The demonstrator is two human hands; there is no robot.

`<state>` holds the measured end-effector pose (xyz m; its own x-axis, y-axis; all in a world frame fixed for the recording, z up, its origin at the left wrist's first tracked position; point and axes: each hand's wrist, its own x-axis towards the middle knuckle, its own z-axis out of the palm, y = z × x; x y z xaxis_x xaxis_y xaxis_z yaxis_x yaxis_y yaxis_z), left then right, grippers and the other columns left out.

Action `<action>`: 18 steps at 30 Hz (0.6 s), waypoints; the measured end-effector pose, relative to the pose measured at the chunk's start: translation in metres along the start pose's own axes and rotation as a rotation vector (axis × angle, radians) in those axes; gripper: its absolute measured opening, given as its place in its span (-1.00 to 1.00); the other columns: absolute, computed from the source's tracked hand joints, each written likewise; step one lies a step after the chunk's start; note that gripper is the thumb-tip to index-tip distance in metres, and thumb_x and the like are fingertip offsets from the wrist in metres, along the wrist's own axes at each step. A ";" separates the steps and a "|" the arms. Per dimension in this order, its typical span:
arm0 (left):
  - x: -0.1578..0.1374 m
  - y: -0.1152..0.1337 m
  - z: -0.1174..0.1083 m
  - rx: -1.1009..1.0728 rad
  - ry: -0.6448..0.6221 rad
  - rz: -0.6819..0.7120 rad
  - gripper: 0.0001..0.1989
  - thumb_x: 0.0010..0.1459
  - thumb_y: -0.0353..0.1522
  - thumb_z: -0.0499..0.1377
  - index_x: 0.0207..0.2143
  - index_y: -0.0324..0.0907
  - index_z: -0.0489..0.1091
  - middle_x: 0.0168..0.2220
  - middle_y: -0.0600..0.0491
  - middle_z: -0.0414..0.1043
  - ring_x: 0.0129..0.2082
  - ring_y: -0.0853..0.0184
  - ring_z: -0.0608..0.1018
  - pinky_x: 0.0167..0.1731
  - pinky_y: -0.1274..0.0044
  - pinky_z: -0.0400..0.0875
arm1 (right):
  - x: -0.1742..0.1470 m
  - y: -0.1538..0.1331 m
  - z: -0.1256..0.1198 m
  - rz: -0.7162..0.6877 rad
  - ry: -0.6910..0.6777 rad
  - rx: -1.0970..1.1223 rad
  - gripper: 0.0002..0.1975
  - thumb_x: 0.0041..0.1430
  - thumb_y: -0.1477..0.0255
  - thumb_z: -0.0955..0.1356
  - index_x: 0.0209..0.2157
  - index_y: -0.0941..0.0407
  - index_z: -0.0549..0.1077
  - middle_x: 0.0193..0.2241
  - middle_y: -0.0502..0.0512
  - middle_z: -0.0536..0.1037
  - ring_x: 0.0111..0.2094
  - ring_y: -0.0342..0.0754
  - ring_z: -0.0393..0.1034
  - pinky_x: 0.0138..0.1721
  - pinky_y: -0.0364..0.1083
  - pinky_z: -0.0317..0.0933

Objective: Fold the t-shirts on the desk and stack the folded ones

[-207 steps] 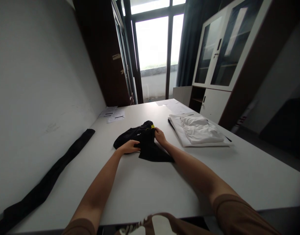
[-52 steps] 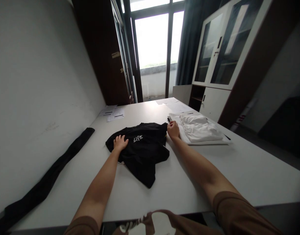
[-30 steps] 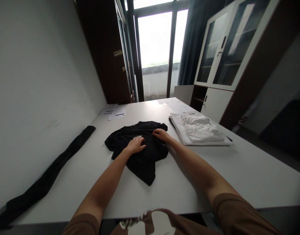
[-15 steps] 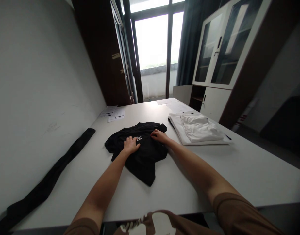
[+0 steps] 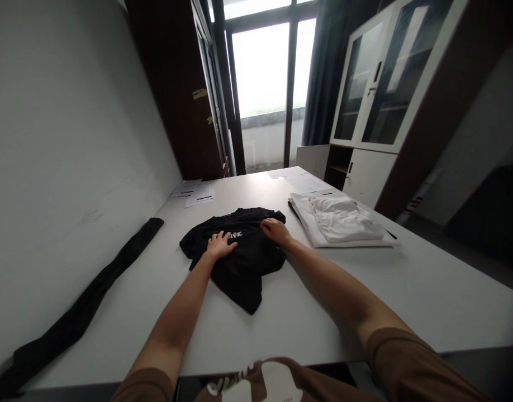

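A black T-shirt (image 5: 243,268) with small white lettering lies rumpled on the white table, one corner pointing toward me. My left hand (image 5: 221,245) rests flat on it, fingers spread, just left of the lettering and partly covering it. Near the shirt's right side, my right hand (image 5: 275,230) has its fingers curled together on the black cloth. What its fingertips pinch is hard to see.
Folded white cloth (image 5: 344,220) lies to the right with something dark under its left edge. A long black cloth strip (image 5: 89,304) runs along the left wall. Printed papers (image 5: 198,194) lie at the table's back left, more sheets (image 5: 300,180) at the back right.
My left hand has slid slightly left, uncovering more of the lettering. My right hand has shifted slightly right. The shirt's near corner has moved a little left and away from me.
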<state>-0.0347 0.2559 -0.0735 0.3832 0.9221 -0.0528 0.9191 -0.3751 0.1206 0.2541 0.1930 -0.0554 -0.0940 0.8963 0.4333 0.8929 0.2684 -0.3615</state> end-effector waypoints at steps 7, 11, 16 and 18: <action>0.013 -0.024 0.011 -0.062 -0.020 -0.062 -0.15 0.29 0.20 -0.10 0.48 0.01 0.02 0.53 -0.07 -0.20 0.49 -0.13 -0.09 0.37 -0.03 -0.18 | -0.002 -0.003 0.002 0.071 -0.009 -0.110 -0.76 0.41 0.30 0.28 -0.19 0.01 0.59 -0.18 0.08 0.64 -0.13 0.03 0.49 -0.15 -0.11 0.22; 0.020 -0.031 0.014 -0.065 -0.027 -0.095 -0.15 0.30 0.21 -0.14 0.49 0.02 -0.03 0.54 -0.05 -0.25 0.51 -0.09 -0.15 0.39 -0.02 -0.25 | -0.002 -0.002 0.005 0.148 -0.095 -0.144 -0.75 0.40 0.19 0.30 -0.15 -0.04 0.60 -0.28 0.07 0.66 -0.23 0.04 0.53 -0.23 -0.11 0.20; 0.029 -0.037 0.012 -0.053 -0.050 -0.114 -0.13 0.29 0.21 -0.14 0.50 0.02 -0.06 0.54 -0.05 -0.28 0.51 -0.08 -0.17 0.38 -0.04 -0.26 | -0.001 -0.005 0.005 0.159 -0.114 -0.147 -0.69 0.42 0.12 0.29 -0.07 -0.06 0.61 -0.27 0.09 0.66 -0.20 0.05 0.54 -0.21 -0.11 0.21; 0.034 -0.040 0.010 -0.056 -0.068 -0.117 -0.12 0.28 0.22 -0.13 0.50 0.02 -0.06 0.54 -0.05 -0.30 0.51 -0.08 -0.18 0.38 -0.06 -0.27 | 0.000 -0.004 0.006 0.177 -0.096 -0.141 -0.67 0.42 0.11 0.29 -0.06 -0.04 0.61 -0.25 0.12 0.65 -0.18 0.06 0.54 -0.19 -0.10 0.23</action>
<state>-0.0574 0.3010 -0.0904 0.2804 0.9501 -0.1369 0.9521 -0.2573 0.1651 0.2477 0.1938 -0.0584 0.0340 0.9563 0.2904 0.9512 0.0582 -0.3030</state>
